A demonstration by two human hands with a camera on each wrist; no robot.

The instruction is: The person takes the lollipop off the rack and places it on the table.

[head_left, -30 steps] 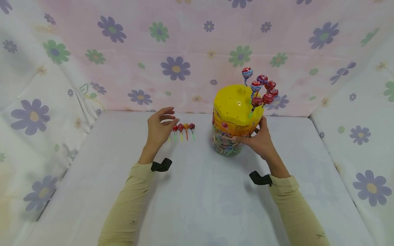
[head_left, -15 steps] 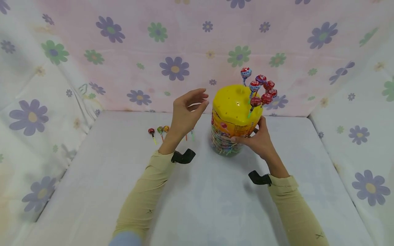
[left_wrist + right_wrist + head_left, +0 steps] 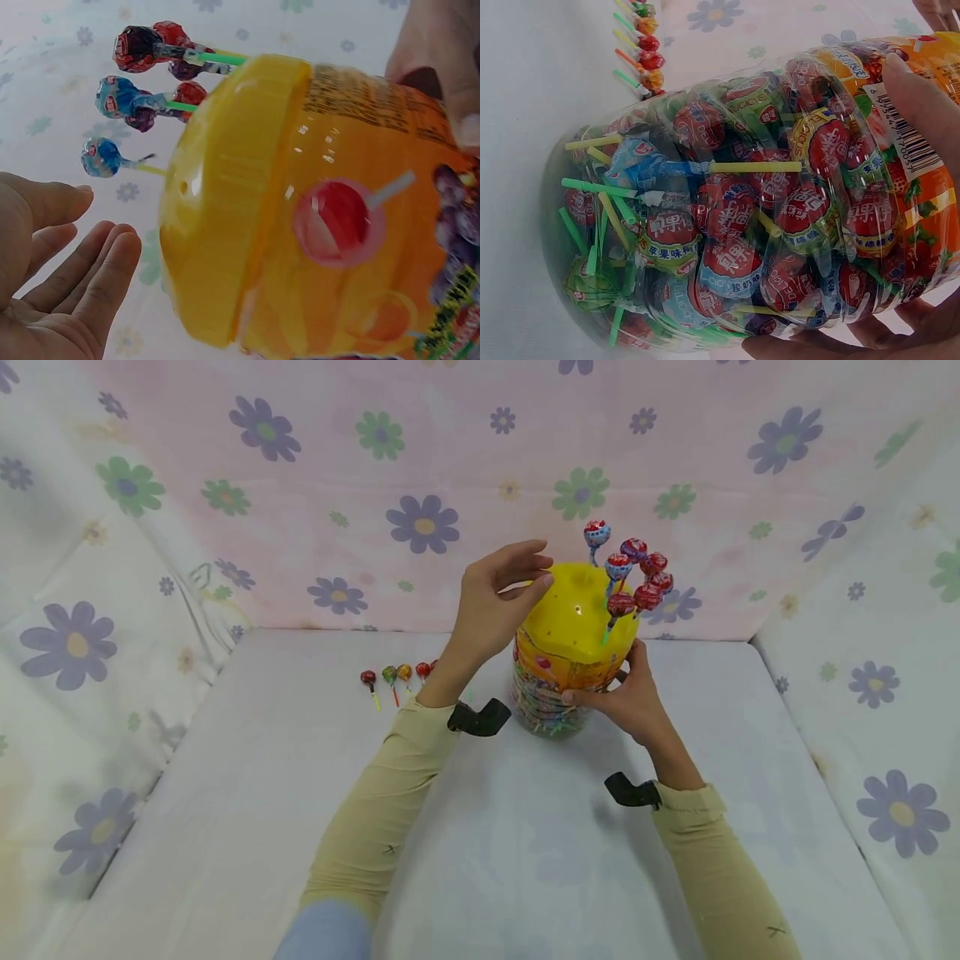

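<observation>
A clear candy jar (image 3: pixel 543 702) full of wrapped lollipops stands on the table, under a yellow lid (image 3: pixel 562 631) with small holes. Several lollipops (image 3: pixel 620 604) stick up from the lid's right side by their sticks. My right hand (image 3: pixel 636 706) grips the jar from the right, its thumb along the orange label (image 3: pixel 922 217) in the right wrist view. My left hand (image 3: pixel 491 606) is raised at the lid's left edge. In the left wrist view, the left fingers (image 3: pixel 105 281) are slightly bent, hold nothing and stay apart from the lid.
A row of loose lollipops (image 3: pixel 389 675) lies on the white table (image 3: pixel 300 760), left of the jar; my left forearm hides part of it. Floral cloth (image 3: pixel 465 468) hangs behind and at both sides. A black mount (image 3: pixel 480 718) sits on each wrist.
My left hand has moved right and up, from above the lollipop row to beside the yellow lid, uncovering the row's left end. My right hand and the jar have stayed put.
</observation>
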